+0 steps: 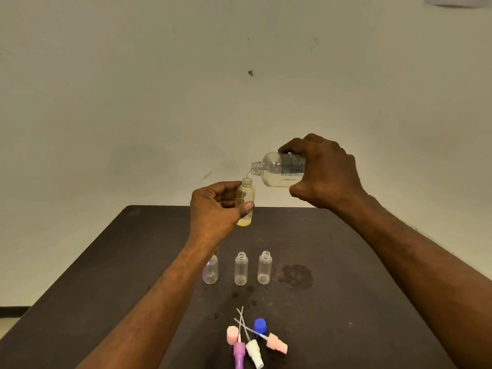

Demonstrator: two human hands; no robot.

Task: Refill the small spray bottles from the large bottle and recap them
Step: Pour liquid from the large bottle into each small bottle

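Note:
My right hand (326,171) grips the large clear bottle (277,169), tipped on its side with its open neck pointing left. A thin stream runs from that neck into a small clear spray bottle (246,199), which my left hand (215,209) holds upright above the table's far edge. Yellowish liquid sits in the small bottle's bottom. Three more uncapped small bottles stand in a row on the dark table (346,262): left (210,272), partly behind my left forearm, middle (241,269) and right (265,267).
Loose spray tops lie near the table's front edge: a pink cap (232,334), a blue cap (260,325), a purple sprayer (238,354), a white sprayer (254,351) and a pink sprayer (277,343). A wet stain (296,275) marks the table right of the row. A plain wall stands behind.

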